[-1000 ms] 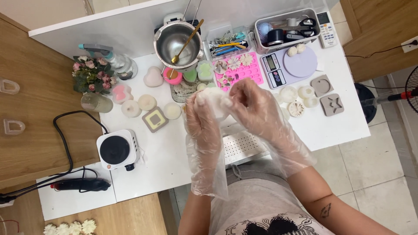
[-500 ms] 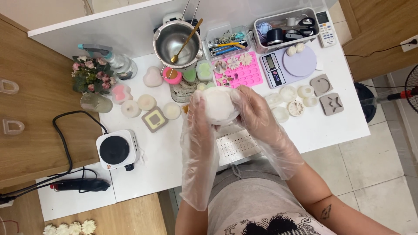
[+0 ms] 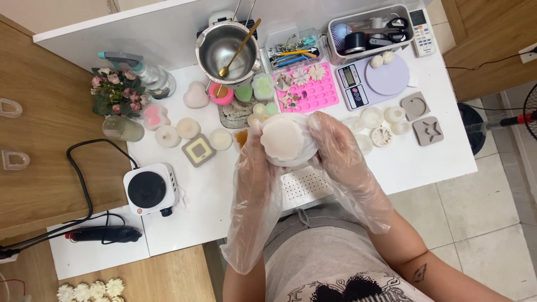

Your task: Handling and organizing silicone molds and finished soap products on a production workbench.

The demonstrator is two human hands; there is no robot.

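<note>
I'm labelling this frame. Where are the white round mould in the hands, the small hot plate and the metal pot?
white round mould (image 3: 282, 140), head view, its flat face.
hot plate (image 3: 147, 189), head view, black disc.
metal pot (image 3: 224, 47), head view, inside bottom.

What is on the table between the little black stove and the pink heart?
In the head view, between the hot plate and the pink heart sit two small round white candles and a square grey mould.

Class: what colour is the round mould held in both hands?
White, seen in the head view: round mould.

You've got one steel pot (image 3: 226, 51), one hot plate (image 3: 150, 189), one pink mold (image 3: 311, 89), two grey coasters (image 3: 428, 130), one scale (image 3: 372, 81).
</note>
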